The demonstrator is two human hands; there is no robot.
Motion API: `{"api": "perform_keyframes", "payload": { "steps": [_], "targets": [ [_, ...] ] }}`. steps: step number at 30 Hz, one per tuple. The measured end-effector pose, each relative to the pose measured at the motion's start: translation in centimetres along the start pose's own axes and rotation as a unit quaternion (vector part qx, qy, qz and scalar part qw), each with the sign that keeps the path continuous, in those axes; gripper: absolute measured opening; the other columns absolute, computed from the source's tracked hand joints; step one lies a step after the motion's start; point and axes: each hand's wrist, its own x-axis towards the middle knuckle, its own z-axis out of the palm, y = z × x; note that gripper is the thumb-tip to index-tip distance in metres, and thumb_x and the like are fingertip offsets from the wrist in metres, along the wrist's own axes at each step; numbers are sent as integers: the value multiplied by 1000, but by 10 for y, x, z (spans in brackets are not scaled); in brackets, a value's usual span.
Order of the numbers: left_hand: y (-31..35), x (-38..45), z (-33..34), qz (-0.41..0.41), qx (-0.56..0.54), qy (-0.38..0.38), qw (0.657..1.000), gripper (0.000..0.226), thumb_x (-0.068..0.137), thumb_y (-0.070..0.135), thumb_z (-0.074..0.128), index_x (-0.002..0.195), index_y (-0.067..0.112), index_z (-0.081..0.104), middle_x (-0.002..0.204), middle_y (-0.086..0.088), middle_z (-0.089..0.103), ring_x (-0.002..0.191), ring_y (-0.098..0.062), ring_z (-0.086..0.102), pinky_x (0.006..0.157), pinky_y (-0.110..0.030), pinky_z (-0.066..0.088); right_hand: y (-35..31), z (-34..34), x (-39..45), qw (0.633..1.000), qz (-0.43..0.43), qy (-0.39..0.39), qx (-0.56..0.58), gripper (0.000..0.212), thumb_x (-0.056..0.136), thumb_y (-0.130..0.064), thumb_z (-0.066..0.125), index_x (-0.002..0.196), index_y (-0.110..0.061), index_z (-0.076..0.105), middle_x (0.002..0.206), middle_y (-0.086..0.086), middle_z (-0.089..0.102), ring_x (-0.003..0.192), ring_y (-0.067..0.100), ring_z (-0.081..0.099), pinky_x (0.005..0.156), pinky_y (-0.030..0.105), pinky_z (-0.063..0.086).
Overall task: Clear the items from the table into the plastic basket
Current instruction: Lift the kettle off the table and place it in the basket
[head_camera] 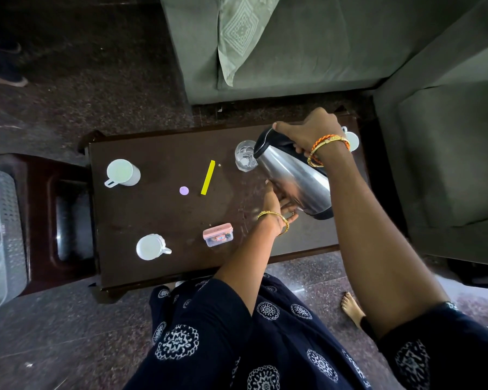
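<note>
A steel kettle [290,175] with a black lid and handle is tilted above the dark wooden table [158,220]. My right hand [313,130] grips its handle from above. Cupped under its base is my left hand [279,205]. Its spout end sits beside a clear glass [244,156]. Also on the table: a white mug [123,173], a ribbed white cup [151,247], a yellow strip [208,177], a lilac disc [184,190], a small pink-lidded box [218,235]. A white cup [352,139] shows partly behind my right wrist. The grey plastic basket [9,220] is at the far left.
A dark stool [65,220] stands between the table and the basket. A grey sofa [293,52] lies beyond the table and an armchair [448,153] to its right. Another person's foot [4,77] is at the upper left. My bare foot [352,308] is on the floor.
</note>
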Motion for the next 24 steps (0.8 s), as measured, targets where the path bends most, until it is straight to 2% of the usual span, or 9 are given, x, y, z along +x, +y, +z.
{"api": "perform_keyframes", "payload": {
  "steps": [3, 14, 16, 19, 24],
  "targets": [
    [-1, 0, 0, 4, 5, -4, 1000, 53, 88, 64, 31, 86, 21, 62, 85, -4, 66, 83, -22, 61, 90, -44, 44, 0, -1, 0, 1000, 5, 2, -2, 60, 65, -68, 63, 71, -8, 67, 61, 3, 68, 65, 24, 68, 74, 42, 59],
    [-8, -2, 9, 4, 22, -22, 1000, 57, 87, 67, 27, 86, 22, 62, 91, -3, 65, 86, -21, 60, 89, -42, 44, 1, -13, 4, 1000, 2, -1, -10, 55, 66, -65, 64, 72, -11, 65, 53, 0, 65, 59, 19, 66, 74, 41, 58],
    [-9, -3, 11, 0, 20, -28, 999, 59, 87, 68, 27, 92, 22, 63, 99, -4, 65, 87, -21, 60, 89, -41, 44, 1, -15, 5, 1000, 1, 2, -15, 53, 66, -65, 65, 69, -12, 64, 52, -1, 64, 57, 17, 65, 73, 40, 59],
    [-10, -6, 15, -2, 23, -39, 999, 59, 86, 69, 27, 105, 23, 59, 111, -5, 61, 95, -23, 58, 89, -41, 43, 0, -19, 6, 1000, -5, 6, -25, 52, 66, -65, 66, 68, -13, 61, 58, 0, 66, 64, 20, 67, 74, 39, 58],
    [-10, -8, 17, -1, 26, -50, 998, 59, 86, 69, 27, 109, 24, 57, 113, -5, 60, 100, -25, 57, 88, -41, 42, 0, -22, 10, 1000, -6, 2, -23, 50, 66, -64, 66, 59, -16, 58, 50, -2, 63, 56, 14, 63, 71, 36, 56]
  ]
}}
